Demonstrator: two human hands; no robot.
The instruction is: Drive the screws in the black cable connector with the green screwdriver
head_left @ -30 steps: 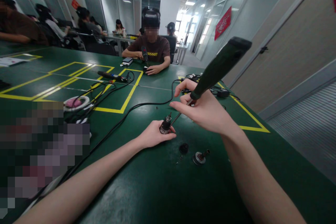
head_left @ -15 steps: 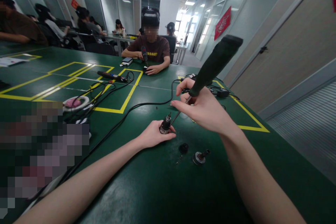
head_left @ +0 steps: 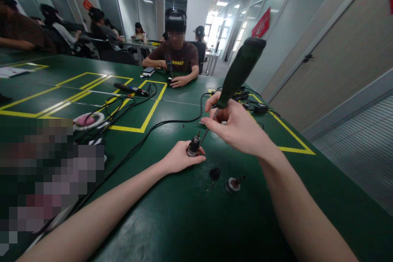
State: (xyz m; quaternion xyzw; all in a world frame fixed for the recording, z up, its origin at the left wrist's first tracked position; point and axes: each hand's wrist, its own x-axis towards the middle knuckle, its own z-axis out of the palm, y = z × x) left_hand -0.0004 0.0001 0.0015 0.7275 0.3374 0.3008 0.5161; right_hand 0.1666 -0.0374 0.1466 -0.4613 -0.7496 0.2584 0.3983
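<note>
Near the middle of the table, my left hand is closed around a small dark cylindrical part with a metal collar and a thin pin on top. My right hand grips the thin metal shaft of a screwdriver just below its thick dark green handle. The shaft slants down to the left, and its lower end is at the side of the cylindrical part; the tip itself is hidden. On the tabletop below my hands lie a small black cap-like piece and a round metal piece with a stem.
Black cables run across the green table. A white ring like a tape roll and a dark pen-shaped tool lie left. Adapters sit beyond my right hand. Opposite, a person holds a screwdriver-like tool.
The screwdriver's handle has swung left and become more upright, with my right-hand fingers shifting slightly with it. My left hand and the cylindrical part stay where they were.
</note>
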